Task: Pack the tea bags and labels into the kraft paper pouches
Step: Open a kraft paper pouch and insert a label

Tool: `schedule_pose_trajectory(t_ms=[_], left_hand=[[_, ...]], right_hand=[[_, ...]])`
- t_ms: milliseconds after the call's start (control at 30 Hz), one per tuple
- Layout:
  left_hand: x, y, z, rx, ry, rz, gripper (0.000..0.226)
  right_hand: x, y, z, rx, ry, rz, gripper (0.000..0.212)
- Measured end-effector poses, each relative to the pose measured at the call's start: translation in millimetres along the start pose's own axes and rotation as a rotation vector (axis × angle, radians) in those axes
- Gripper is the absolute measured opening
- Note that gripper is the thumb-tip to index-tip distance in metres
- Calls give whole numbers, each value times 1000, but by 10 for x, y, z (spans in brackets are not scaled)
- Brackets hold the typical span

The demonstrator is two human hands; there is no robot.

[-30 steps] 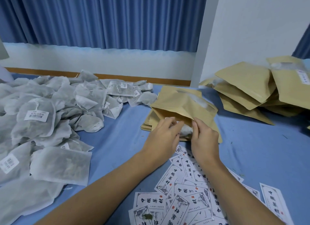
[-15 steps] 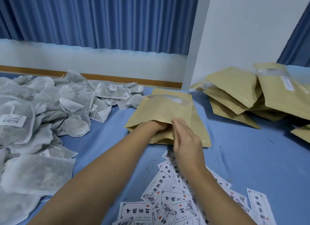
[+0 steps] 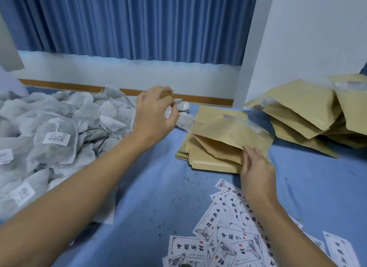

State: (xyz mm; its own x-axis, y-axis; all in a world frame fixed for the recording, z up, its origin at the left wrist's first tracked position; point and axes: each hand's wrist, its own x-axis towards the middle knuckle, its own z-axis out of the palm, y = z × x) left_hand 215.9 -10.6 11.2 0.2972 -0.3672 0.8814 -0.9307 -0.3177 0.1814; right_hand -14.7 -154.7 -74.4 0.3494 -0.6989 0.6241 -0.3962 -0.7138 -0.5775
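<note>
Right hand (image 3: 256, 165), centre right: pinching kraft pouch (image 3: 224, 127) lip, mouth held open for filling; left hand (image 3: 156, 111), upper centre above tea bags (image 3: 59, 127): curled, grasp indeterminate

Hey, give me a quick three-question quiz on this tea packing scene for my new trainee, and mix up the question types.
1. True or false: the left hand is inside the open kraft paper pouch.
2. Which lies closest to the person on the blue cloth? A, the printed labels; B, the stack of flat pouches; C, the heap of pouches by the wall.
3. Fill in: the right hand holds the open pouch's mouth while the left hand is over the pile of ___.
Key: 1 false; 2 A; 3 tea bags.
</note>
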Motion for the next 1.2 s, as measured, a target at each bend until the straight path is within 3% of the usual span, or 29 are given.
schedule_pose_trajectory(t_ms=[100,200,233,300,367,533,700,867,1000,1133,1200], left_hand=[[299,-704,-111,484,-299,-365,52],[167,-1307,-202,362,-700,-802,82],[14,-1415,-179,329,-810,-858,89],[-267,-1447,-72,441,-924,-762,92],[-360,-1334,11,466,-880,-668,88],[-358,-1099,5,321,-877,-729,86],[-463,-702,31,99,-741,-534,41],[-605,-129,116,-111,-631,-373,50],[-697,75,36,-133,-390,-427,36],[-690,268,-33,44,52,-136,24],[-692,371,-25,-76,111,46,16]], right_hand=[[-1,-3,20,-10,-2,-23,13],[-1,-7,47,-21,-3,-39,12],[0,-4,57,-26,4,-40,12],[-5,-9,75,-32,9,-53,14],[-5,-23,88,-26,3,-67,17],[-14,-76,77,-21,-44,-69,14],[3,-78,67,-18,-101,-71,14],[1,-58,59,-16,-119,-95,17],[19,-9,59,-12,-106,-99,17],[4,-21,64,5,-86,-95,17],[2,-24,62,27,-65,-79,18]])
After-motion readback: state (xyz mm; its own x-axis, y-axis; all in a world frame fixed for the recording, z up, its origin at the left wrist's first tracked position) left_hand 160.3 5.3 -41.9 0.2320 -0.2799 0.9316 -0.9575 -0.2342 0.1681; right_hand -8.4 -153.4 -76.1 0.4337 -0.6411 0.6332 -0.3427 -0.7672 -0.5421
